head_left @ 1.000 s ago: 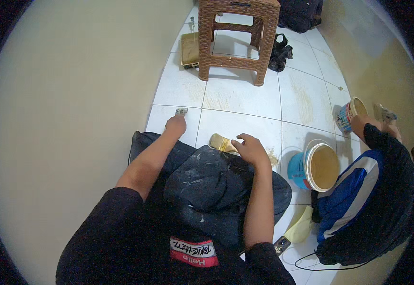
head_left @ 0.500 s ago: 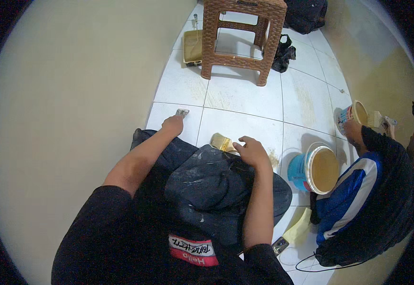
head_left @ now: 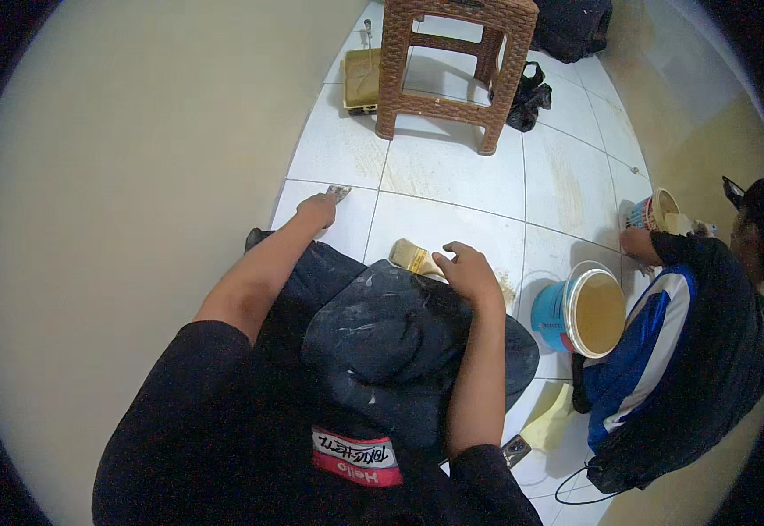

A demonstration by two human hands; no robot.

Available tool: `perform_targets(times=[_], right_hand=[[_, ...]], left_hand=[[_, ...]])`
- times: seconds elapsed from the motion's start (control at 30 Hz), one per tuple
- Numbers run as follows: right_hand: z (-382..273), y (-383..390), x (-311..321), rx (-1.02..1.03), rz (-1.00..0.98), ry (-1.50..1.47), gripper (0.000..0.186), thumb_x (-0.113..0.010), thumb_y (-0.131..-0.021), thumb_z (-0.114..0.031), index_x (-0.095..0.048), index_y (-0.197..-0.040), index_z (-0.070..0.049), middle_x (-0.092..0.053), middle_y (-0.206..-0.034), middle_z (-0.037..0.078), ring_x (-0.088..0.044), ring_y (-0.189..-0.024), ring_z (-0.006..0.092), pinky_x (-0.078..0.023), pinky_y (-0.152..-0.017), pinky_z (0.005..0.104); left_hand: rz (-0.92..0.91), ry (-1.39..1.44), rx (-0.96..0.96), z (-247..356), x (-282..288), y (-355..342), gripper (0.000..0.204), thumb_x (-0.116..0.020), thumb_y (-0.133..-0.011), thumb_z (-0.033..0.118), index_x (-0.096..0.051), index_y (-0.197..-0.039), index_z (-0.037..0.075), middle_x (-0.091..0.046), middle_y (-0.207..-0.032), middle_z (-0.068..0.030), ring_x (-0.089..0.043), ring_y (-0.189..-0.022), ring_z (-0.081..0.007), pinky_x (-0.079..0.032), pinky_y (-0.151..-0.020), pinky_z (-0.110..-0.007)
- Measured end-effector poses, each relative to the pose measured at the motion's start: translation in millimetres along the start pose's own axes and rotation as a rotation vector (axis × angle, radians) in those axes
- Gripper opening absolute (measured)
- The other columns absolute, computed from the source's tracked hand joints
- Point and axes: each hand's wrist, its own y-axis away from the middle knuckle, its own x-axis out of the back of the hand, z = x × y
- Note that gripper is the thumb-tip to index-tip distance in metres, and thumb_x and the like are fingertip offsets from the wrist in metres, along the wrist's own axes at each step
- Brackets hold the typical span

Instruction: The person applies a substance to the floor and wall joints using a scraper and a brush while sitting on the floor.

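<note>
My left hand point(head_left: 316, 211) is closed round a paint-stained scraper point(head_left: 339, 192), its blade down at the white floor tiles close to the wall. My right hand point(head_left: 471, 278) hovers over my right knee, fingers apart, with nothing in it. Just left of those fingers a wide paintbrush point(head_left: 410, 256) with pale bristles lies on the floor, its handle partly hidden by my knee and hand.
A brown woven-pattern stool point(head_left: 439, 103) stands ahead, beside a paint tray point(head_left: 362, 81) and a black plastic bag point(head_left: 531, 98). To my right are an open blue paint bucket point(head_left: 597, 311) and a crouching co-worker point(head_left: 706, 324), whose hand is at a smaller bucket point(head_left: 653, 210).
My left hand has slid slightly forward along the floor with the scraper. My right hand stays about where it was. The co-worker has leaned and lowered a hand beside the smaller bucket.
</note>
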Motion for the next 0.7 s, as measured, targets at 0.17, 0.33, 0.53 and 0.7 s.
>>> perform_targets(times=[0.17,0.33,0.53,0.7], right_hand=[[16,1,-2,0.014,-0.001,0.058,0.048,-0.061,-0.087,-0.04,-0.064,-0.115,0.0,-0.065,-0.111,0.025,-0.062,-0.106,0.0384,-0.048,-0.094,0.0428],[3,0,-1,-0.018,-0.004,0.015,0.049,-0.062,-0.087,-0.041,-0.064,-0.115,-0.001,-0.064,-0.115,0.024,-0.061,-0.108,0.0385,-0.047,-0.095,0.0427],[13,-1,-3,-0.003,0.002,0.067,0.048,-0.062,-0.087,-0.04,-0.064,-0.116,-0.001,-0.065,-0.11,0.024,-0.062,-0.106,0.0386,-0.049,-0.093,0.0433],[11,1,7,0.001,0.045,0.041,0.047,-0.063,-0.087,-0.038,-0.063,-0.116,-0.001,-0.068,-0.095,0.024,-0.067,-0.093,0.0368,-0.052,-0.084,0.0421]], left_hand=[[-0.106,-0.045,-0.067,26,6,13,0.037,-0.058,-0.082,0.005,-0.059,-0.119,0.001,-0.067,-0.11,-0.0186,-0.067,-0.101,-0.0321,-0.055,-0.082,-0.044],[-0.055,-0.04,-0.082,5,-1,-3,0.031,-0.054,-0.086,0.009,-0.06,-0.115,-0.001,-0.067,-0.108,-0.0209,-0.067,-0.1,-0.0339,-0.055,-0.083,-0.046],[0.16,0.158,0.004,32,-43,30,0.034,-0.036,-0.096,0.017,-0.062,-0.11,-0.001,-0.068,-0.103,-0.023,-0.067,-0.095,-0.037,-0.055,-0.08,-0.048],[0.066,0.237,0.144,64,-27,70,0.03,-0.048,-0.092,0.019,-0.066,-0.107,0.001,-0.068,-0.103,-0.0216,-0.068,-0.098,-0.0354,-0.055,-0.082,-0.045]])
